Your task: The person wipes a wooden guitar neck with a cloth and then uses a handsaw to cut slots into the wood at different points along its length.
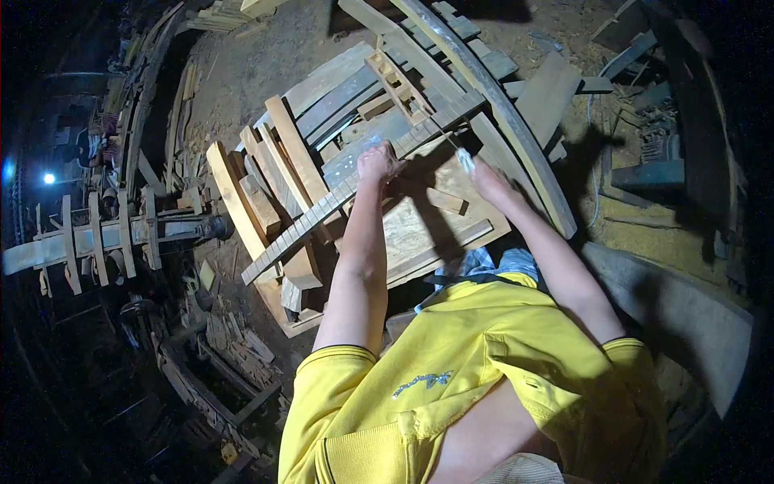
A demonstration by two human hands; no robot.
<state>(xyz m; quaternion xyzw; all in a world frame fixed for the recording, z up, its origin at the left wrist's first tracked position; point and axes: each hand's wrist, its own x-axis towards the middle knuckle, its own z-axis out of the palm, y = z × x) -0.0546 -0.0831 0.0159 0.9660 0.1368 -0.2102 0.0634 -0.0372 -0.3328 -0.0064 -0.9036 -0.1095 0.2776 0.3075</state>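
A long narrow wooden strip (pixel 310 218) with evenly spaced cross lines lies diagonally over the workbench (pixel 435 222). My left hand (pixel 377 161) is closed on the strip near its middle. My right hand (pixel 486 179) is wrapped round the pale handle of a tool (pixel 465 160), whose thin dark part reaches to the strip near its upper right end. What kind of tool it is cannot be made out. A small wood block (pixel 446 201) lies on the bench between and below my hands.
Several wooden boards (pixel 294 145) lie at the bench's left. Behind the strip is a wooden frame (pixel 399 87). A long curved beam (pixel 500 105) passes on the right. Slatted pieces (pixel 97 234) and scrap wood stand at the far left. A machine (pixel 649 173) is at the right.
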